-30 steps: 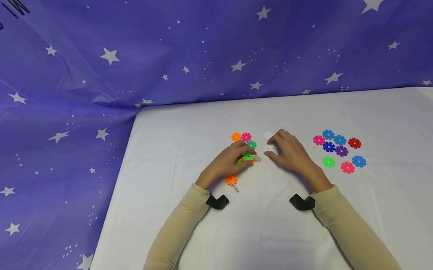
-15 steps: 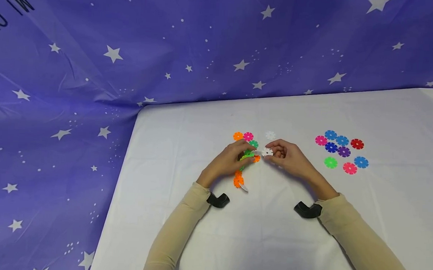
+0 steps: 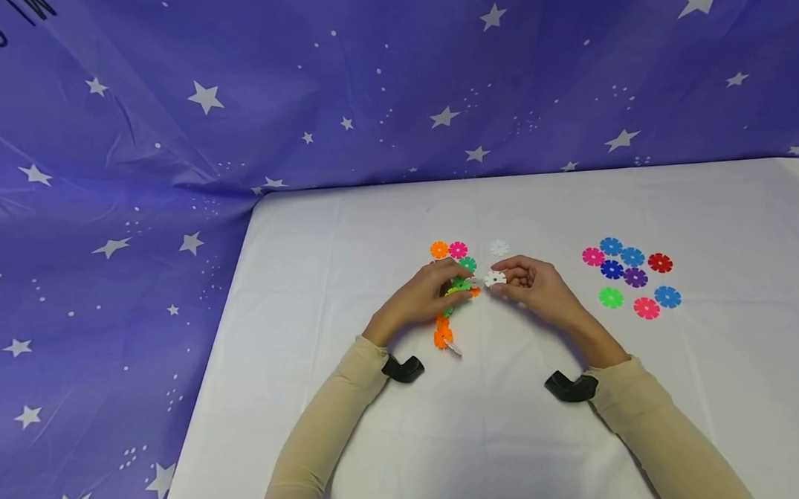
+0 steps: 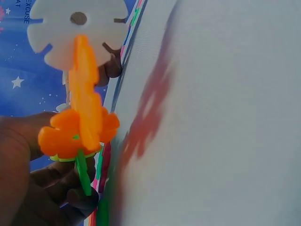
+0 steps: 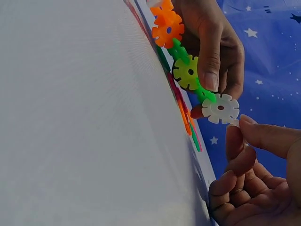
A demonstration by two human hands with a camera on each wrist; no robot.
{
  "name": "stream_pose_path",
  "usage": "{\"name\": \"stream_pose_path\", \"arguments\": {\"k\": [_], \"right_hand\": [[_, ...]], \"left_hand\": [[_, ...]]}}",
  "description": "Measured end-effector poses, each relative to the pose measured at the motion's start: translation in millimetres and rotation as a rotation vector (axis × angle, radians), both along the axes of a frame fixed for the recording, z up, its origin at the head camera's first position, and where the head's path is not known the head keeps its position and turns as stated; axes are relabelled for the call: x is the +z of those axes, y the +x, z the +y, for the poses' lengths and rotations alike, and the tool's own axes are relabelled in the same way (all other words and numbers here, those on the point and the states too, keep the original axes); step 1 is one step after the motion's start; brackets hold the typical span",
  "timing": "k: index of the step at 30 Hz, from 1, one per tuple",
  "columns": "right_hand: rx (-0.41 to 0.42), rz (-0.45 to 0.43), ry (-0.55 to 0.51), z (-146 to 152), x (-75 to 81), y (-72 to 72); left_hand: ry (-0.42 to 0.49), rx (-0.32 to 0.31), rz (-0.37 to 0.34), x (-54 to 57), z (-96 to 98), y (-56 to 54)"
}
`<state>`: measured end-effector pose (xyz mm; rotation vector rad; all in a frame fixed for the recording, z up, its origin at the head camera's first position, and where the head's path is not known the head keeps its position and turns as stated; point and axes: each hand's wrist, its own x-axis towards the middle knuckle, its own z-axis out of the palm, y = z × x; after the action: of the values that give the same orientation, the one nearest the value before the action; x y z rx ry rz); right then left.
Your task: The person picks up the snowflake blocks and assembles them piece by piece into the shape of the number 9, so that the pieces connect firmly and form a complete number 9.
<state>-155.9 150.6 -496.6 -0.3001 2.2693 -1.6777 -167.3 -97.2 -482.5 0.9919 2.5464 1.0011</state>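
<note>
My left hand (image 3: 424,294) holds a chain of interlocking notched plastic discs, orange, green and yellow ones with white at both ends. The chain's orange disc (image 3: 443,336) hangs below the palm in the head view. In the right wrist view the chain's yellow disc (image 5: 183,77) lies beside the left thumb, and a white disc (image 5: 220,108) forms the near end. Between thumb and forefinger my right hand (image 3: 541,291) pinches another white disc (image 3: 495,279), seen nearly edge-on in the right wrist view. It meets the chain's end disc; whether their slots interlock I cannot tell.
Orange (image 3: 439,250), pink (image 3: 457,250) and green discs lie behind the left hand. A loose white disc (image 3: 499,248) lies beyond the right hand. Several blue, purple, red, pink and green discs (image 3: 611,270) are spread to the right on the white table (image 3: 471,446).
My right hand has picked the white disc off the table and brought it left to the chain's end. The chain's lower end has swung a little right.
</note>
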Motion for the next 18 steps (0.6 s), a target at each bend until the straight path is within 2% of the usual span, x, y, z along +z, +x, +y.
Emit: {"name": "stream_pose_path", "arguments": {"k": [8, 18], "right_hand": [[-0.003, -0.014, -0.013, -3, -0.5, 1.5], [-0.07, 0.021, -0.014, -12, -6.3, 6.1]], "left_hand": [[0.031, -0.011, 0.019, -0.4, 2.6, 0.5], [0.113, 0.03, 0.085, -8.3, 8.5, -1.0]]}}
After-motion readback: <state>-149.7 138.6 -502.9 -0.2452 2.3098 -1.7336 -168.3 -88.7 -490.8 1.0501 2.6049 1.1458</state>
